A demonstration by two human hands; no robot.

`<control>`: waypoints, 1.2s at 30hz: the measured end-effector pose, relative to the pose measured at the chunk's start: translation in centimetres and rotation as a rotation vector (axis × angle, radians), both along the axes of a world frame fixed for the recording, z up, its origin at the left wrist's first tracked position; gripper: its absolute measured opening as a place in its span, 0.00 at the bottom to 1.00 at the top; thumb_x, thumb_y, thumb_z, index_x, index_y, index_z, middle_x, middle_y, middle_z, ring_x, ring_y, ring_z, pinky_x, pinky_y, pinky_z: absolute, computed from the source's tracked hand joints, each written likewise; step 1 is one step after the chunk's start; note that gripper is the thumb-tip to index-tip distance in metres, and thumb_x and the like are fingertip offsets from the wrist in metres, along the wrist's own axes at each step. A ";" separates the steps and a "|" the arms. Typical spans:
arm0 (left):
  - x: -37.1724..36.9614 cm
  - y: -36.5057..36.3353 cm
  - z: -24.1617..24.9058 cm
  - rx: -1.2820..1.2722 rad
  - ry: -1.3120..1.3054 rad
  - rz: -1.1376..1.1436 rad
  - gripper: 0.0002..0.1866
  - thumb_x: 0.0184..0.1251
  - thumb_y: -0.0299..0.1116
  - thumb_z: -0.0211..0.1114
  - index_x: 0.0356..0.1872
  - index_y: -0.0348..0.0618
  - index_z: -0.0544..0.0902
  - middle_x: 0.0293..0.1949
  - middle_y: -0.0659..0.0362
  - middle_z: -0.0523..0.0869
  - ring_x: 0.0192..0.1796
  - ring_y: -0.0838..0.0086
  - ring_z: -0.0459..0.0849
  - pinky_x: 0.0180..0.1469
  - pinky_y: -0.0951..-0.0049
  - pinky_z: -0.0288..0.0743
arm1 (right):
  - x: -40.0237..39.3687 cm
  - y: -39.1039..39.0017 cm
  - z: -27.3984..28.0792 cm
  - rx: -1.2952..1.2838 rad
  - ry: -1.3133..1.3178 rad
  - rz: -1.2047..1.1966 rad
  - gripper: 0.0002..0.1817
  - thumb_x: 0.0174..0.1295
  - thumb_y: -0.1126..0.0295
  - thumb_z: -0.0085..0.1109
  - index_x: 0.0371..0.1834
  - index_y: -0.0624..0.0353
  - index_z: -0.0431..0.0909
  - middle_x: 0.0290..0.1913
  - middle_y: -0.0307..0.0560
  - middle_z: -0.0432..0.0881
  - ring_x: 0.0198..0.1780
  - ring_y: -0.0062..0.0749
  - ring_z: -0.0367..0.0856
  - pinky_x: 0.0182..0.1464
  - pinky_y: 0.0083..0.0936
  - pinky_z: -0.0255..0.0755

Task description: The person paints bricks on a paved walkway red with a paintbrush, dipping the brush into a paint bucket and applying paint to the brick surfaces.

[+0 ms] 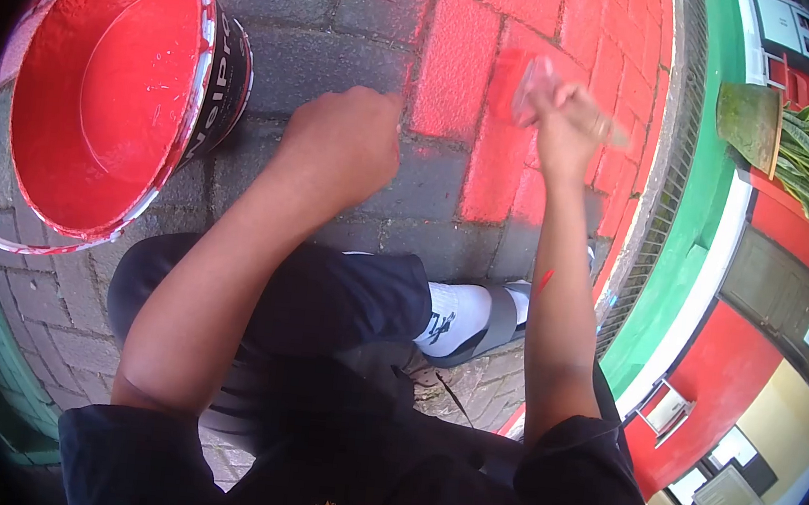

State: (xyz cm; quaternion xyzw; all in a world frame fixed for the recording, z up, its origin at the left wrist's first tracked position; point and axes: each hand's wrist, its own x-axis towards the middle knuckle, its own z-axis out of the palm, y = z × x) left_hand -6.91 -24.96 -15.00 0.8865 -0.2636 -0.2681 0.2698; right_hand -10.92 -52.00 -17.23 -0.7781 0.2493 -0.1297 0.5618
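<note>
My right hand [568, 137] is wrapped round the handle of a paintbrush [535, 88], which is blurred by motion. Its red-coated bristles are over the wet red paving bricks [457, 58]. My left hand [349, 140] is curled into a fist above the grey bricks, with no object showing in it. To its left, a large open bucket [231, 80] holds red paint [139, 81]. Paint coats its inner wall and streaks the white rim. A small red smear marks my right forearm.
Bare grey bricks [287, 61] lie between the bucket and the painted area. My foot in a white sock and sandal [461, 321] rests just below the red patch. A drain grate [669, 181], a green strip [701, 203] and a potted plant [808, 160] are on the right.
</note>
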 end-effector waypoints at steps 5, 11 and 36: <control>-0.1 0.1 0.0 -0.020 0.005 0.004 0.10 0.68 0.32 0.58 0.41 0.35 0.82 0.39 0.39 0.87 0.45 0.41 0.86 0.49 0.43 0.79 | -11.2 3.2 3.4 -0.152 0.310 -0.110 0.20 0.58 0.78 0.72 0.23 0.51 0.65 0.29 0.35 0.80 0.29 0.15 0.77 0.28 0.18 0.70; -0.7 0.1 -0.1 -0.047 -0.005 0.005 0.10 0.72 0.34 0.56 0.39 0.36 0.80 0.37 0.40 0.86 0.45 0.40 0.84 0.48 0.41 0.76 | -12.4 3.0 3.4 -0.052 0.281 -0.179 0.21 0.57 0.80 0.72 0.23 0.51 0.65 0.33 0.37 0.82 0.32 0.16 0.79 0.26 0.18 0.72; -1.2 -0.8 -0.1 0.039 -0.013 -0.090 0.10 0.72 0.35 0.56 0.40 0.38 0.80 0.39 0.41 0.87 0.45 0.41 0.85 0.48 0.42 0.77 | -4.4 0.3 1.0 -0.410 0.038 0.122 0.13 0.62 0.78 0.70 0.24 0.57 0.74 0.25 0.32 0.76 0.28 0.17 0.73 0.32 0.19 0.70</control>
